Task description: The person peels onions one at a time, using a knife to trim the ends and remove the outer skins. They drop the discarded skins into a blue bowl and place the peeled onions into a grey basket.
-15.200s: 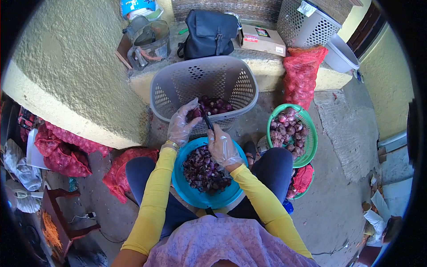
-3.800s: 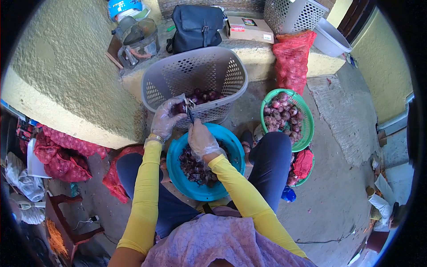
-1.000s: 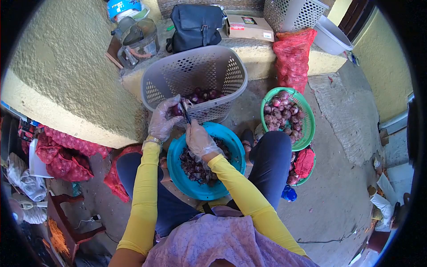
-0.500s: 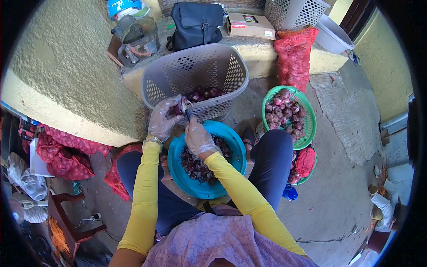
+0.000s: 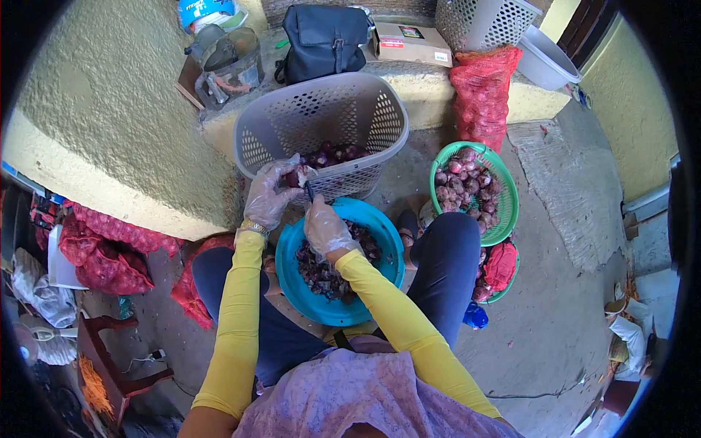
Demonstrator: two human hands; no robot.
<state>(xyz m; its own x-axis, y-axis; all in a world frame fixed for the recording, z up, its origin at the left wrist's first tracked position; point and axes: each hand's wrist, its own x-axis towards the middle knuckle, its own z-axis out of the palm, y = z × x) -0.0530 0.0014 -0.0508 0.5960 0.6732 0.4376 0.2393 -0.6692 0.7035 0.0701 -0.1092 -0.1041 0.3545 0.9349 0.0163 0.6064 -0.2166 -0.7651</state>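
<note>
My left hand (image 5: pixel 269 194), in a clear plastic glove, grips a red onion (image 5: pixel 293 177) at the near rim of the grey basket (image 5: pixel 248 109). Inside that basket lie several purple onions (image 5: pixel 332 155). Gloved as well, my right hand (image 5: pixel 326 225) is closed round a small dark knife (image 5: pixel 309 191), whose blade points up at the onion. Below both hands stands a blue basin (image 5: pixel 343 315) between my legs, with dark onion skins (image 5: pixel 319 277) in it.
To the right, a green basket (image 5: pixel 513 208) holds unpeeled onions, with another container partly under it. A red mesh sack (image 5: pixel 483 95) leans on the ledge beside a cardboard box (image 5: pixel 412 44) and a black backpack (image 5: pixel 321 44). More red sacks (image 5: pixel 106 255) lie left.
Both hands stay almost in place. The onion has turned slightly in my left hand, and the knife has shifted a little beside it.
</note>
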